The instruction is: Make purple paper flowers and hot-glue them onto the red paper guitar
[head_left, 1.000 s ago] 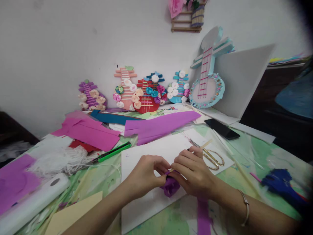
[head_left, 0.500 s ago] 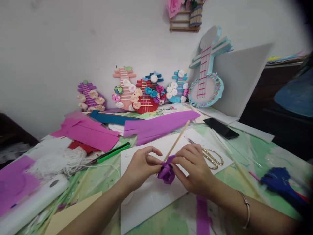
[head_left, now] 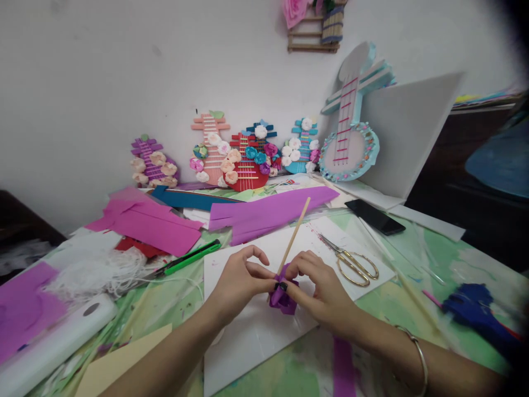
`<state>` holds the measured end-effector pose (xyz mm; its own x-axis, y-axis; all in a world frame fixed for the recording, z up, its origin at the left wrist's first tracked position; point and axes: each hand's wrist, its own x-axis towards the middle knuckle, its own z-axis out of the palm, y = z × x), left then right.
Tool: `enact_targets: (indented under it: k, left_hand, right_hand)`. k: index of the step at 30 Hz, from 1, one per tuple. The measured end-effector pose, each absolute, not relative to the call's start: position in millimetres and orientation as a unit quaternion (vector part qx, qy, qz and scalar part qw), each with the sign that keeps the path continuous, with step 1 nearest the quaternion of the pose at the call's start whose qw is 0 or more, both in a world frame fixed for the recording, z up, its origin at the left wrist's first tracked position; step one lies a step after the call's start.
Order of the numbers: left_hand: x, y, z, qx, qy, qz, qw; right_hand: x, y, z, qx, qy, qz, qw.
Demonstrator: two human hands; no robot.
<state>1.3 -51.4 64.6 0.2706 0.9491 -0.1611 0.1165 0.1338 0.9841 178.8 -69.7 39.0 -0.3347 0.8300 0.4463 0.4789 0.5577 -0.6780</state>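
Over the white board (head_left: 248, 353) a purple paper flower (head_left: 285, 302) is pinched between my two hands. A thin wooden stick (head_left: 294, 237) slants up and right from behind it. My left hand (head_left: 239, 281) grips the flower's left side with thumb and fingertips, close to the stick's lower end, which is hidden. From the right, my right hand (head_left: 324, 286) pinches the purple paper between thumb and fingers. Dark fingernails show where the thumbs meet. Gold-handled scissors (head_left: 357, 268) lie on the board just beyond my right hand.
A green utility knife (head_left: 192, 257), tangled white string (head_left: 107, 275) and magenta paper (head_left: 151, 223) lie left. Purple paper (head_left: 268, 215) spreads behind the board. A black phone (head_left: 375, 216) and blue glue gun (head_left: 475, 309) lie right. Flowered paper instruments (head_left: 248, 165) lean on the wall.
My right hand has shifted slightly left and its fingers have curled in over the flower. The stick has tipped more upright, its top moving left. More of the scissors now shows.
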Motion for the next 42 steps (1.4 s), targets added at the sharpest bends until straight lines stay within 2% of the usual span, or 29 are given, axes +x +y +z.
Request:
enact_targets:
  k: [14,19,30,42]
  left_hand:
    - [1.5,-51.0,61.1,0.538,0.487,0.366,0.583]
    - [-1.4,-48.4,62.4,0.542,0.477,0.348,0.597]
    - [-10.8,-42.8,59.2,0.545,0.447,0.314,0.636]
    - [-11.6,-38.3,57.3,0.527,0.460,0.357,0.620]
  right_hand:
    - [177.5,-68.2,36.7,-0.436,-0.700,0.388,0.411]
    - [182.4,-61.6,40.6,-0.407,-0.702,0.441,0.382]
    - [194.0,-55.6,54.6,-0.361,-0.764,0.441,0.302]
    - [193.6,-55.1,50.8,-0.381,-0.725,0.431,0.380]
